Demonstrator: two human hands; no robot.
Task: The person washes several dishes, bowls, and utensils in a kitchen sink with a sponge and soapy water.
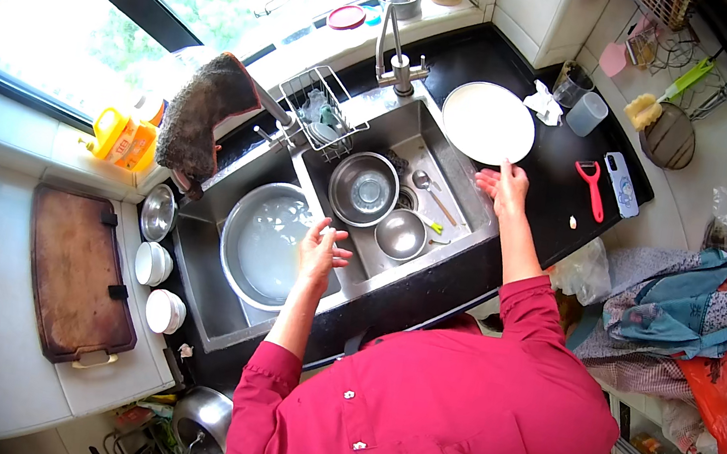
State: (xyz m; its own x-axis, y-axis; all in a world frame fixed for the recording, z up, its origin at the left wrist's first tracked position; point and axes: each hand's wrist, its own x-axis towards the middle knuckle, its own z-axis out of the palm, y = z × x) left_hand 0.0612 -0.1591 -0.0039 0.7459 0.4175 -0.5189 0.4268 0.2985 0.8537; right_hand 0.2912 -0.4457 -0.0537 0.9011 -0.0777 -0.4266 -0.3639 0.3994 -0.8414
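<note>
My left hand [323, 249] is raised over the near rim of a large metal basin [263, 248], fingers spread, holding nothing. The basin, with cloudy water, stands in the left sink bowl. My right hand [505, 185] is by the near edge of a white plate [488, 122] on the black counter; its fingertips seem to meet the rim, though a grip cannot be made out. In the right sink bowl lie a steel bowl [344, 186] with a smaller dish inside, another steel bowl [401, 234], a spoon [422, 179] and green scraps near the drain.
A faucet [399, 72] and a wire caddy [316, 91] stand behind the sink. Right of the plate are a red peeler [593, 189], a phone [621, 185], cups [587, 114] and crumpled tissue [544, 103]. Stacked white bowls [165, 311] and a cutting board [77, 277] are at left.
</note>
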